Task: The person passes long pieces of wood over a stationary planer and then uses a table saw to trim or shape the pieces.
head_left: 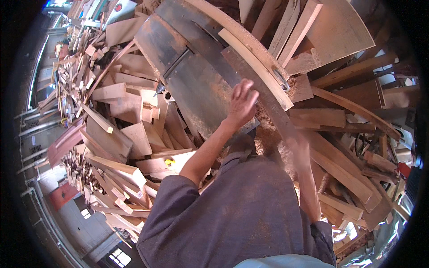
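A long dark brown wooden board lies along a pale wooden strip on a metal machine table. My left hand is over the board's left edge, fingers a little bent and apart, not wrapped round anything. Whether its fingertips touch the board I cannot tell. At the board's near end is my right hand, smeared by motion, so its fingers cannot be made out. Reddish sawdust lies below the board, between the table and my body.
A thin metal blade-like bar crosses the table's left part. A metal clamp or handle sits at the strip's near end. Piled offcuts crowd the left, with more planks on the right. Large panels lean at the far right.
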A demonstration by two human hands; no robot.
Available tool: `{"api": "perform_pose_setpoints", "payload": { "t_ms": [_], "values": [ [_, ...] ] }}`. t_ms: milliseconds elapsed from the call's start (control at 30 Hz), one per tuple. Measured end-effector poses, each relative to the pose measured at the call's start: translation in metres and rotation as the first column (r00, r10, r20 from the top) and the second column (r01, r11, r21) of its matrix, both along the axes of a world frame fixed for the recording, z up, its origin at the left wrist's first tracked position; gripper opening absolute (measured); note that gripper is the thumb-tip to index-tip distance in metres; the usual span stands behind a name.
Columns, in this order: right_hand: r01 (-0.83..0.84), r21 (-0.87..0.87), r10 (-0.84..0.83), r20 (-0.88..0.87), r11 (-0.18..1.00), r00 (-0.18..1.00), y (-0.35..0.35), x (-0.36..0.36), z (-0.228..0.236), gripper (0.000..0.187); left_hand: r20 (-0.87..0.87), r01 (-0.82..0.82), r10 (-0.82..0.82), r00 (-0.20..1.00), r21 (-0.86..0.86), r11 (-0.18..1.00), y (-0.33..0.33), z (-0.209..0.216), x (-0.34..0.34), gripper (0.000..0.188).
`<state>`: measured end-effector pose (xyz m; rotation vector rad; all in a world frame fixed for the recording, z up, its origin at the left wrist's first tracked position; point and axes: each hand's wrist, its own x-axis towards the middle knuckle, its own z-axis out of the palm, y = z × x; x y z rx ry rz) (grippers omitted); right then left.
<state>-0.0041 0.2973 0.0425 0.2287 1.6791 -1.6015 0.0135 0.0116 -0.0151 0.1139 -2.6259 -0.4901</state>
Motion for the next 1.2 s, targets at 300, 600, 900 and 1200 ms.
{"api": "perform_pose_setpoints", "payload": {
  "t_ms": [300, 600, 900, 1200],
  "values": [
    [-0.227, 0.063, 0.234, -0.386, 0.972, 0.892, -0.012, -0.003, 0.038, 0.039, -0.298, 0.092, 0.153, 0.942, 0.670, 0.736, 0.000, 0.071, -0.003, 0.050],
    [0.022, -0.112, -0.002, 0.169, 0.994, 0.986, 0.004, 0.036, -0.038, 0.048, 0.176, -0.094, 0.330, 0.927, 0.964, -0.251, -0.001, -0.055, 0.009, 0.044],
    [0.351, -0.178, -0.296, 0.278, 0.919, 0.914, 0.030, 0.037, -0.125, 0.033, 0.389, -0.419, 0.155, 0.908, 0.836, 0.355, 0.018, -0.083, 0.008, 0.038],
    [0.352, -0.133, -0.331, 0.155, 0.927, 0.931, 0.009, 0.010, -0.132, 0.035, 0.151, -0.224, 0.285, 0.947, 0.943, 0.247, 0.020, -0.099, -0.032, 0.027]
  ]
}}
